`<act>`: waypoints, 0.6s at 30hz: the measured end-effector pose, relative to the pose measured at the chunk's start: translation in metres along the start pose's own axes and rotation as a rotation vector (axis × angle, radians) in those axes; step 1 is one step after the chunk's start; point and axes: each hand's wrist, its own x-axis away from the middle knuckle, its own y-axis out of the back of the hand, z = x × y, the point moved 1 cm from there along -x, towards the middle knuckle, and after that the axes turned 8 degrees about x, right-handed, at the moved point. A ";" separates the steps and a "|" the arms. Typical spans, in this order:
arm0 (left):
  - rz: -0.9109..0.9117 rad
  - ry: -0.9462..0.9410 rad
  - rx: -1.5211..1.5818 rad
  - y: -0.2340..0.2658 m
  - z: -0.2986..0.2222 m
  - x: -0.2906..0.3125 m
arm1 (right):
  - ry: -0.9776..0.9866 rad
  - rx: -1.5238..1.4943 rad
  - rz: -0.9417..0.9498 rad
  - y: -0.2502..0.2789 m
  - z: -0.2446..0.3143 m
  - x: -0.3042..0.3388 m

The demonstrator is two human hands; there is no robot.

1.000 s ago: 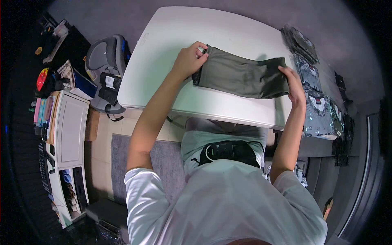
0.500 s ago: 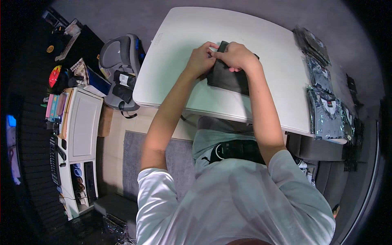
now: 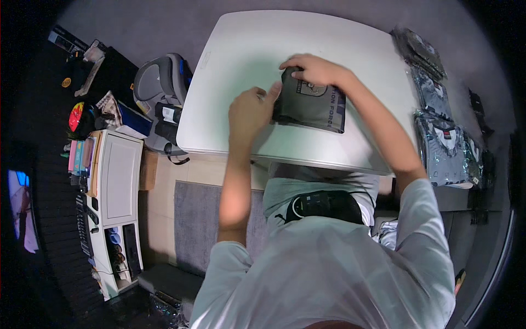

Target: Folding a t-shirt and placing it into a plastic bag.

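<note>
A folded dark grey shirt with a printed front lies on the white table; its shiny surface looks like a plastic bag. My right hand reaches over its far edge, fingers along that edge and thumb on top, gripping it near the far left corner. Just off the shirt's left side is my left hand, its thumb raised apart from the fingers and pointing at the shirt. Nothing shows in the left hand, though its lower fingers are partly hidden.
Bagged folded shirts line the table's right edge, with a dark stack farther back. On the left, a grey child car seat stands close to the table, near a white cabinet. A grey rug covers some floor.
Both hands were together at the shirt's far left corner. The left hand has moved left and nearer, off the shirt. The shirt now lies flatter, with its print showing.
</note>
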 end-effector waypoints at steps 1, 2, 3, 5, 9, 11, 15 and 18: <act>-0.052 0.025 -0.020 -0.001 -0.002 0.014 | 0.016 0.037 0.170 0.004 0.000 -0.014; -0.056 0.032 -0.026 -0.006 -0.003 0.019 | 0.030 0.084 0.340 0.012 0.001 -0.024; -0.070 -0.043 -0.085 -0.010 -0.004 0.024 | 0.073 0.053 0.386 0.019 0.003 -0.032; -0.073 -0.106 -0.119 -0.014 -0.005 0.025 | 0.026 0.054 0.539 0.033 0.018 -0.048; -0.019 -0.200 -0.068 -0.016 -0.005 0.011 | -0.030 0.166 0.676 0.043 0.008 -0.063; 0.090 -0.048 0.107 -0.008 -0.008 0.011 | -0.027 0.265 0.691 0.055 0.014 -0.060; 0.057 -0.172 0.151 -0.009 -0.014 -0.020 | -0.006 -0.010 0.454 0.103 -0.014 -0.029; -0.017 -0.409 0.116 0.004 -0.053 -0.052 | -0.030 -0.084 0.327 0.138 -0.026 0.007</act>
